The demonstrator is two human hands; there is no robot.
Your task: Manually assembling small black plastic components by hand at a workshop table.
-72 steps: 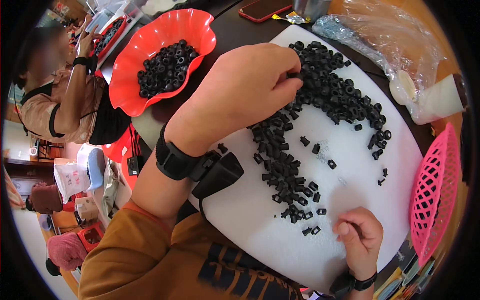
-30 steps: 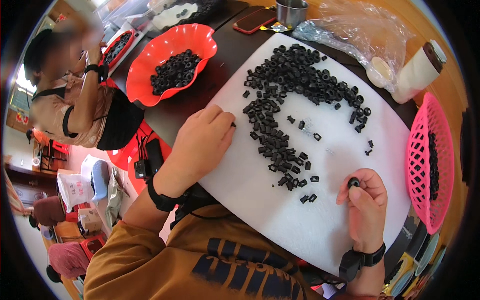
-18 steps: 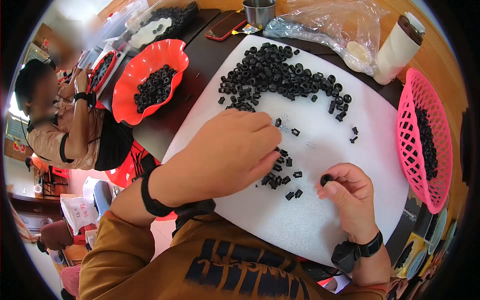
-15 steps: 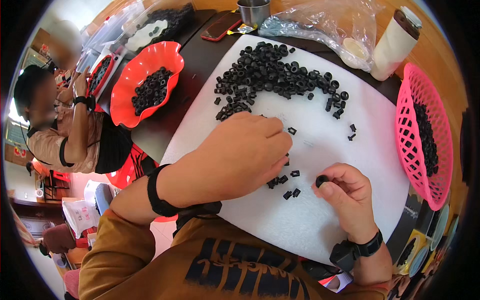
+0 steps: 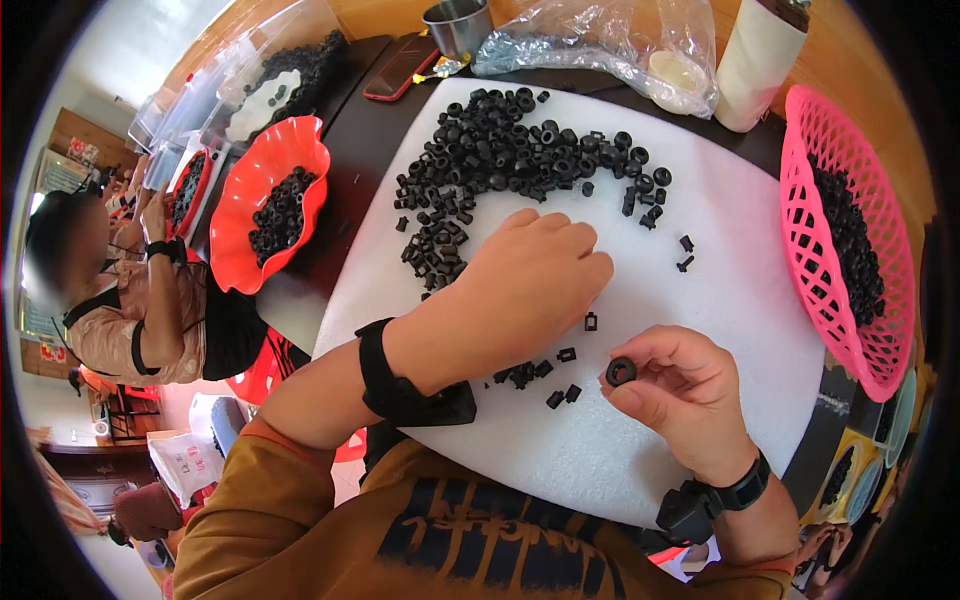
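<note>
The right hand (image 5: 690,395) pinches a black ring (image 5: 631,366) between thumb and fingers, its hole facing up, above the near right part of a white board (image 5: 480,450). The left hand (image 5: 515,285) is over the middle of the board, to the left of the ring and farther off, its fingers curled in; whether it holds anything I cannot tell. Just nearer than its fingertips is a small black part (image 5: 591,322), and a few more lie between its wrist and the right hand. A black heap (image 5: 520,150) spreads over the board's far left, beyond the left hand. To the right of the board stands a pink basket (image 5: 797,190) with black pieces inside; to the left, a red bowl (image 5: 233,215) holds more. Beyond the far edge are a phone (image 5: 402,70), a metal cup (image 5: 458,30), and a clear bag (image 5: 560,45).
</note>
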